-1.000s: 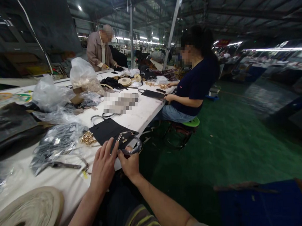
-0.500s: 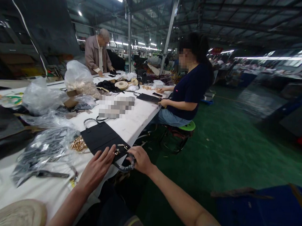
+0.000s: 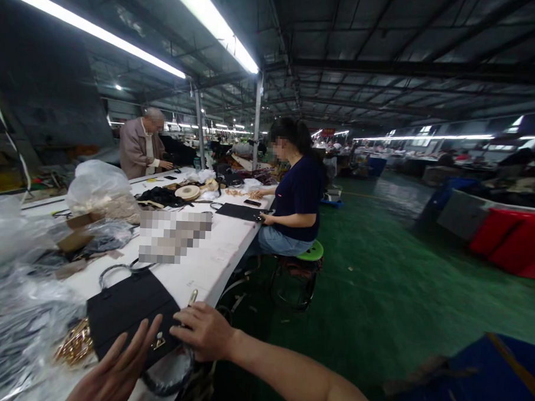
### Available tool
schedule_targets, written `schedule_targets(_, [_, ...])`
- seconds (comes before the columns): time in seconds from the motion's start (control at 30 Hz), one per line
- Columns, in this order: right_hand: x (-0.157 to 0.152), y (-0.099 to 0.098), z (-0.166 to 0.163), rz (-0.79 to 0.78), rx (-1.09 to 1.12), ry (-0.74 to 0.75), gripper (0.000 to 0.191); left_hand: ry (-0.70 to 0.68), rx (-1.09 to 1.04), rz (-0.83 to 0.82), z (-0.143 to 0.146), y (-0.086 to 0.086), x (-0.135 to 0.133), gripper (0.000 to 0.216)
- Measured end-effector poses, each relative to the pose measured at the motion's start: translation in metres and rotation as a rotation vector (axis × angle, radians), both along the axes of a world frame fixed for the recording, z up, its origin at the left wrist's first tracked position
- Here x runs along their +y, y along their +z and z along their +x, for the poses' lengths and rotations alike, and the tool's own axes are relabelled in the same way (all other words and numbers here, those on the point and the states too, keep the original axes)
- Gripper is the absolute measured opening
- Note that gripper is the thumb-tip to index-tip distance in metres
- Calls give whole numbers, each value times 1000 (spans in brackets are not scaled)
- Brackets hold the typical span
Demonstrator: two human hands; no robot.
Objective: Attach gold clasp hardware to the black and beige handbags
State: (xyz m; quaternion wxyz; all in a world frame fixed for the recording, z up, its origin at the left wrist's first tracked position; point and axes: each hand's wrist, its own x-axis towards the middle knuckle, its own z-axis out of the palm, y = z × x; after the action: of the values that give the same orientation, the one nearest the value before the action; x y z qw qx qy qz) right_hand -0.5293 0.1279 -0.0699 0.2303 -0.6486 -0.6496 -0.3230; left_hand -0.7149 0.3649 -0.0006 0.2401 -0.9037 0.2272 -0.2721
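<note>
A black handbag (image 3: 127, 309) lies flat at the near edge of the white table, one wrapped handle looping away from me and another wrapped handle (image 3: 171, 385) hanging over the edge. My left hand (image 3: 116, 368) rests with outstretched fingers on the bag's near side, left of its small gold clasp (image 3: 158, 341). At the bag's right corner my right hand (image 3: 204, 331) has its fingers curled. A slim gold-coloured metal piece (image 3: 193, 296) sticks up from between them; its lower part is hidden.
Gold metal fittings (image 3: 76, 341) lie in a heap left of the bag. Clear plastic bags (image 3: 12, 313) cover the left side. A co-worker (image 3: 296, 202) sits on a green stool (image 3: 312, 251) with another black bag; another person (image 3: 139, 142) stands across the table.
My view has tilted up and turned right, so the bag and both hands appear lower and further left. The metal piece now stands upright in my right hand, which no longer grips the near handle.
</note>
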Motion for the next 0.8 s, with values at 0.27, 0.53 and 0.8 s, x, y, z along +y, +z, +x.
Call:
schedule_targets(0.27, [32,-7,23,9,123,143,29,-57,68,-60,12,28,-18,85])
schedule_targets(0.53, [3,42,1,90,358,324,32,-52,186,46,-6,86,-27,68])
schedule_targets(0.8, [4,74,-15,104,517,373,27,7,327,-182,-31,146,-20,82])
